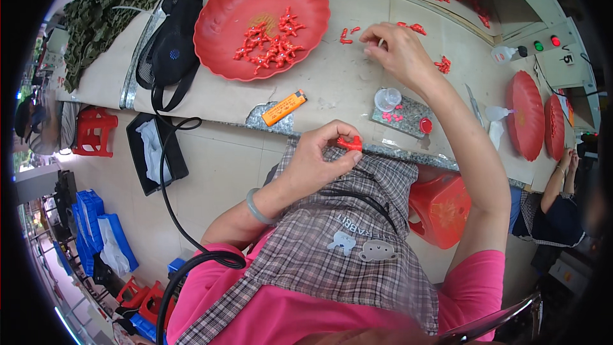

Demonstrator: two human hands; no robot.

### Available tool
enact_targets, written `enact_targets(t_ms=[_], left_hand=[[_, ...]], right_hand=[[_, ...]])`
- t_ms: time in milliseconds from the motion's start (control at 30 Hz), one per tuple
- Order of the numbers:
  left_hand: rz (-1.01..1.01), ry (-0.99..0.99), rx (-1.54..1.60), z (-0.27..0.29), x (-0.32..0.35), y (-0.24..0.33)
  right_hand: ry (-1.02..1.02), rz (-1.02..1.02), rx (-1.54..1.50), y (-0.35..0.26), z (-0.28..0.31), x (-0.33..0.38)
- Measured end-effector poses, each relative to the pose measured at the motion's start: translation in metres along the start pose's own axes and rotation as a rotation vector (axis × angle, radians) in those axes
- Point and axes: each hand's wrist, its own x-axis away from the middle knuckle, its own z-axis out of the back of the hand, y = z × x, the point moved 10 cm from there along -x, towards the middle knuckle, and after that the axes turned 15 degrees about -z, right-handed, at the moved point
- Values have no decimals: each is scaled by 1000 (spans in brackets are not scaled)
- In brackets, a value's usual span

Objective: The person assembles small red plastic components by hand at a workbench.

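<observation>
Seen from the head camera, where the left hand [319,156] works right by the worktop's [332,83] front edge, the likeliest mishap is a drop: the small red piece [350,144] sits pinched between thumb and fingertips, out over the checked apron [338,268], so a loosened or off-centre pinch could send it to the lap or the floor [236,160]. Second risk, on the far side: several loose red bits [346,41] lie just beside the right hand's [402,54] fingertips, small enough that a clumsy touch might scatter them or pick up two at once. Third: the right forearm passes close to the stone slab [402,133] with its clear cup [387,99] and pink bits [393,117]; a low elbow on the way back could knock the cup. Pose: left arm bent, wrist with grey bangle [258,209] raised, palm turned inward, fingers closed on the piece. Right arm reaches long and forward across the worktop, hand angled left, thumb and forefinger curled; cannot tell whether anything is between them. Large red plate [211,64] with red figures [281,51] stands forward-left, apart from both hands.
</observation>
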Motion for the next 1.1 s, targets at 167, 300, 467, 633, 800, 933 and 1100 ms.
enact_targets(t_ms=[167,300,467,633,800,933,1100], left_hand=[[-131,28,-280,17,-4,21],[-160,26,-330,20,-3,24],[-143,12,-334,19,-2,23],[-129,-7,-302,16,-1,17],[-68,-40,-196,11,1,5],[-31,-67,-134,6,3,1],[106,-28,129,-3,11,-8]], right_hand=[[12,-12,221,-8,-35,-34],[85,14,377,-8,-48,-42],[37,-1,386,-4,-54,-41],[-10,-10,390,-4,-51,-40],[13,81,586,-4,-51,-35],[11,102,544,-6,-29,-30],[-242,-307,-453,13,24,12]])
